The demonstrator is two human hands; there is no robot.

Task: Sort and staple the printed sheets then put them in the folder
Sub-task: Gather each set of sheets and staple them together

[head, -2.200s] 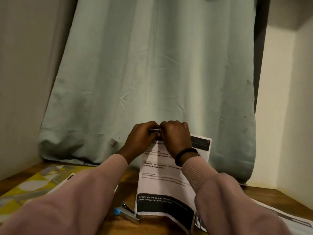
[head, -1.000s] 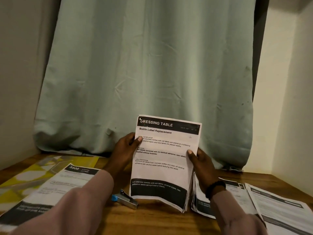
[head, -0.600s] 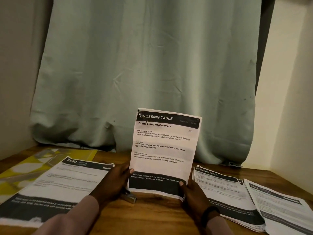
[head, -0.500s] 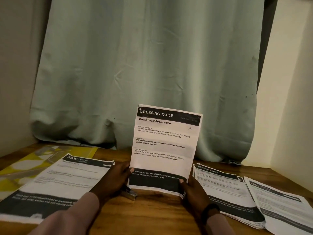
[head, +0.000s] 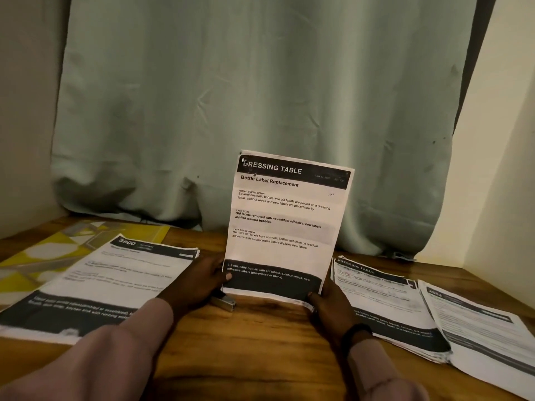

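A stapled set of printed sheets headed "DRESSING TABLE" [head: 285,224] stands upright on its bottom edge on the wooden table [head: 254,337]. My left hand [head: 199,282] holds its lower left corner, thumb on the front. My right hand [head: 330,305] pinches its lower right corner. A staple shows at its top left corner. The stapler [head: 224,301] lies on the table just under my left hand, mostly hidden. A yellow patterned folder [head: 58,244] lies at the far left, partly under a stack of sheets [head: 110,282].
Two more stacks of printed sheets lie to the right, one [head: 385,302] near my right hand and another [head: 480,331] by the table's right edge. A pale green curtain [head: 260,111] hangs behind the table, with walls on either side.
My hands left the top corner of the set and slid down its sides to the bottom corners. The set now stands upright on the table. The view widened to show the side stacks.
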